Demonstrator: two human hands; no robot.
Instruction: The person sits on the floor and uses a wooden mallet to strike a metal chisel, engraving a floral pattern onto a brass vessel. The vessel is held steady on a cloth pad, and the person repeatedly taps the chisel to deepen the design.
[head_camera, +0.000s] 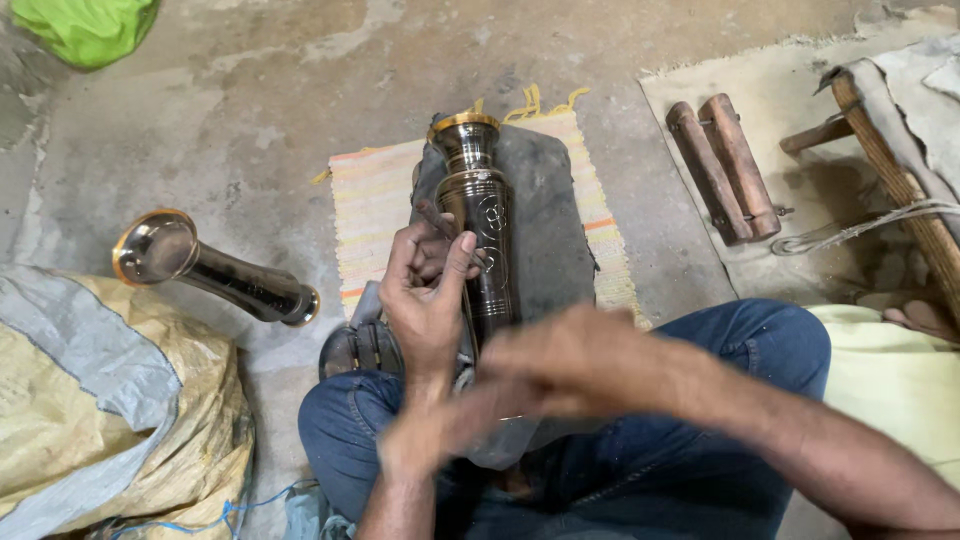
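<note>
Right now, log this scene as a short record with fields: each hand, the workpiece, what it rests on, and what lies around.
left hand: left hand pinches a thin dark metal tool against the vase
right hand: right hand blurred, crossing over the lap; grip cannot be told
workpiece: dark polished metal vase with brass rim, lying lengthwise
support: dark grey stone slab on a striped woven mat
nearby: second flared dark metal vase on the concrete floor; wooden blocks; yellow sack
</note>
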